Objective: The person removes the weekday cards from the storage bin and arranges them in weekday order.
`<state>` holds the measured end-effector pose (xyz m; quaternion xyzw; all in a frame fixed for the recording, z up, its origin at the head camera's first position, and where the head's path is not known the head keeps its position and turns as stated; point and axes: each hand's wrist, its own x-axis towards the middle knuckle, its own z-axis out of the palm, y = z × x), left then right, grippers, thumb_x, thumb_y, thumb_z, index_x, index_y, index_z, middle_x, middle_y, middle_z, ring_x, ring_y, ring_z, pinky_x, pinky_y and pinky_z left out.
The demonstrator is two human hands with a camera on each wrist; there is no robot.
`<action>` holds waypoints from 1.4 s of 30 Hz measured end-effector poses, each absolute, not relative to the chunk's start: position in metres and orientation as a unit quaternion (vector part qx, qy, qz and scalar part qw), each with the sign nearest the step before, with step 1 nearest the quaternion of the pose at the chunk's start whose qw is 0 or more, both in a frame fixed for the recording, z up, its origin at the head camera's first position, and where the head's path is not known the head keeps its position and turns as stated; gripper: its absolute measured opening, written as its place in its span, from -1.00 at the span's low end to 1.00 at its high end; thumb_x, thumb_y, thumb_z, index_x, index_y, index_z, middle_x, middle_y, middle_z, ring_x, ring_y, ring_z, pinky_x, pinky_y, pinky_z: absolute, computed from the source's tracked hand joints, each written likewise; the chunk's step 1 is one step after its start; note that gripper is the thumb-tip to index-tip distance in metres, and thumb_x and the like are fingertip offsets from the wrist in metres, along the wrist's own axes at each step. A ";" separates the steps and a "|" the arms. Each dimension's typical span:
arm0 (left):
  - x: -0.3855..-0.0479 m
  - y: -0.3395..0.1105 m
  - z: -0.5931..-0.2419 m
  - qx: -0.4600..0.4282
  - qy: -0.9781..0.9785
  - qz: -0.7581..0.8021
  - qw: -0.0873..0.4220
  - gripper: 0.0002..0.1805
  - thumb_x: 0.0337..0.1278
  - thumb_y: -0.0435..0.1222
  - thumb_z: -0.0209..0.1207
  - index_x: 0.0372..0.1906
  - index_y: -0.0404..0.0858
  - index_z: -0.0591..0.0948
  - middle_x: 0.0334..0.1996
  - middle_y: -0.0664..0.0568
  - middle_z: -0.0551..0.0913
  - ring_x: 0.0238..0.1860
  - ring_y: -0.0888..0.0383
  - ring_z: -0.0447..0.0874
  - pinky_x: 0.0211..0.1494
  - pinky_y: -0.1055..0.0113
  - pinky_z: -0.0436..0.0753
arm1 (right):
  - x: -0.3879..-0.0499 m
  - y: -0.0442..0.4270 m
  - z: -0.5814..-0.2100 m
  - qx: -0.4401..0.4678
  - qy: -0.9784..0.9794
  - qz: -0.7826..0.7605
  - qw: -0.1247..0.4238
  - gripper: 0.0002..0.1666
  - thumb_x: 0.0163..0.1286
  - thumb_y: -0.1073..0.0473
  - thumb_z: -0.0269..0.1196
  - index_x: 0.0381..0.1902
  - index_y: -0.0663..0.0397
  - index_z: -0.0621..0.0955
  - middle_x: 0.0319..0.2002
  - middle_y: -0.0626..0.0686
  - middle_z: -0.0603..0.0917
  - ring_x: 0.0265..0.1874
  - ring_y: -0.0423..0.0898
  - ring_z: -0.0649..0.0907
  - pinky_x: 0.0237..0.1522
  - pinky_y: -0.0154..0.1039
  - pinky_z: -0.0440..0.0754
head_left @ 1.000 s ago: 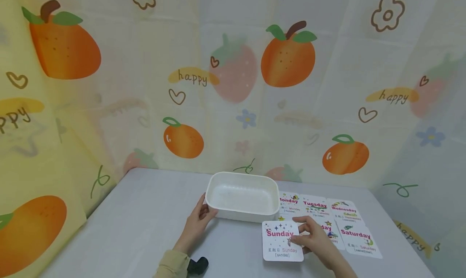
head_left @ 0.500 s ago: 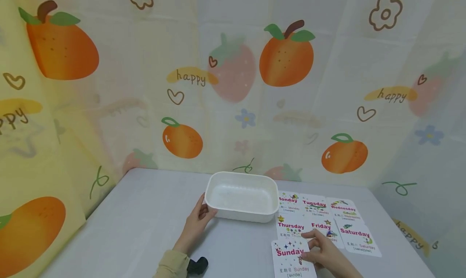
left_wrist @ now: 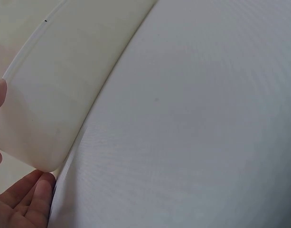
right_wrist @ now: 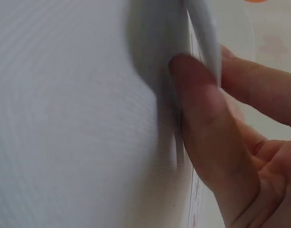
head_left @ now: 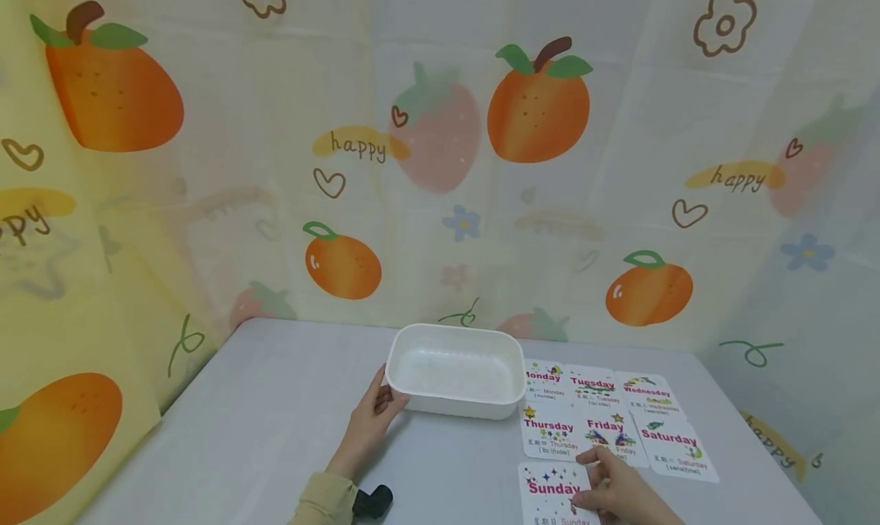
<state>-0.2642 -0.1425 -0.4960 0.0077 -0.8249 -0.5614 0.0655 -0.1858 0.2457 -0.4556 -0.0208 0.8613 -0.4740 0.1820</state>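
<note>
In the head view my right hand [head_left: 619, 488] pinches the right edge of the white "Sunday" card [head_left: 550, 506], low over the table and in front of the "Thursday" card [head_left: 548, 442]. Close up in the right wrist view, the thumb [right_wrist: 209, 121] lies on one face of the card and the fingers are behind it. My left hand [head_left: 371, 418] grips the left end of a white plastic tub [head_left: 454, 404]. From the left wrist, fingertips [left_wrist: 44, 183] show at the tub's lower corner. Nothing lies in the tub.
Cards in two rows lie right of the tub: Monday [head_left: 545, 393], Tuesday [head_left: 593, 403], Wednesday [head_left: 649, 409], then Thursday, Friday [head_left: 605, 420] and Saturday [head_left: 677, 460]. A black object [head_left: 373, 502] sits at the left wrist. A fruit-print cloth [head_left: 440, 280] hangs behind the table.
My right hand has brought the Sunday card toward me and slightly right, uncovering the Thursday and Friday cards. The left hand has stayed at the tub.
</note>
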 end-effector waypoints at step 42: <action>-0.264 -0.143 -0.496 0.003 -0.827 -0.557 0.070 -0.11 0.09 0.11 0.17 0.44 -0.11 0.08 0.10 -0.19 0.47 0.11 -0.05 0.44 0.17 0.11 0.44 | -0.186 0.240 -0.458 0.026 0.912 -0.395 0.107 -0.38 -0.16 0.17 0.50 -0.13 0.26 0.49 -0.56 0.03 0.38 -0.57 -0.10 0.36 -0.60 -0.36 0.26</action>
